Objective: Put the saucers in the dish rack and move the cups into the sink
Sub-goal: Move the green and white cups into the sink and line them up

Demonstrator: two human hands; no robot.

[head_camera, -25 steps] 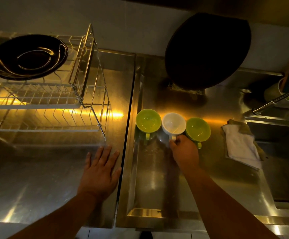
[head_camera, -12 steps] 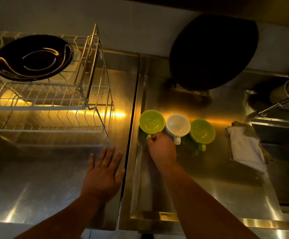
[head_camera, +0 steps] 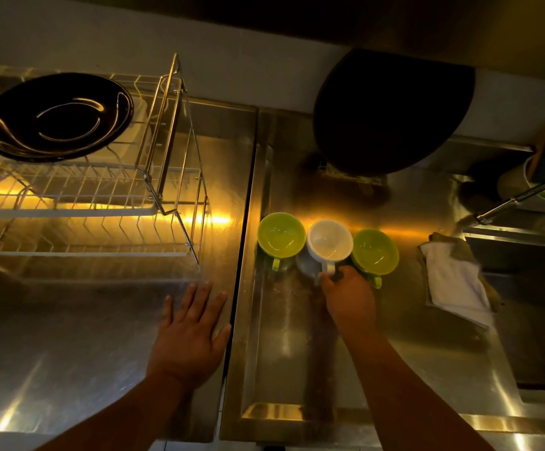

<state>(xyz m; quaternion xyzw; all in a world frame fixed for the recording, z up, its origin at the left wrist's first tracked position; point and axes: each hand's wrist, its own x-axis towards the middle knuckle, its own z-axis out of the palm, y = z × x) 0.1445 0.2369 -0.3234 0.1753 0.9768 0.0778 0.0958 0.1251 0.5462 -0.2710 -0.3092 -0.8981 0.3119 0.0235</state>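
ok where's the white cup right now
In the head view, the white ceramic cup sits right of centre on the steel counter, between two green cups, its handle at the right hand.

The right hand [head_camera: 349, 297] covers the white cup's handle [head_camera: 327, 269], the picture's edge at nine o'clock crops the dish rack [head_camera: 79, 196], and a dark oval object [head_camera: 391, 112] at one o'clock stays unidentifiable.
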